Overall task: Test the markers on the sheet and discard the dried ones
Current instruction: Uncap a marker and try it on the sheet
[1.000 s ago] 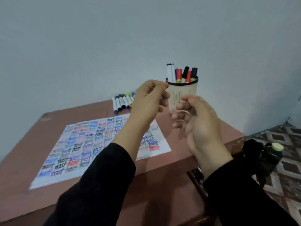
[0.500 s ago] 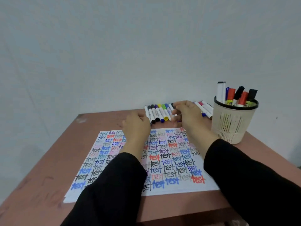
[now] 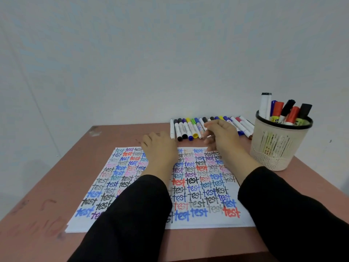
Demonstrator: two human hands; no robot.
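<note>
A white sheet (image 3: 204, 223) covered with the word "test" in many colours lies on the table. Behind it, against the wall, a row of several capped markers (image 3: 186, 129) lies side by side. My left hand (image 3: 160, 151) rests palm down on the sheet's far edge and holds nothing. My right hand (image 3: 221, 138) hovers over the middle of the marker row with its fingers curled and apart; it hides the markers beneath it, and no marker is clearly gripped.
A cream mesh cup (image 3: 275, 150) with a black rim stands at the right, holding several thick markers (image 3: 287, 112). The reddish-brown table (image 3: 56, 186) meets a plain wall behind. My black sleeves cover the sheet's near half.
My view has swung from the table's right side to face the sheet. Both hands came down from in front of the cup; the left settled on the sheet, the right reached the marker row.
</note>
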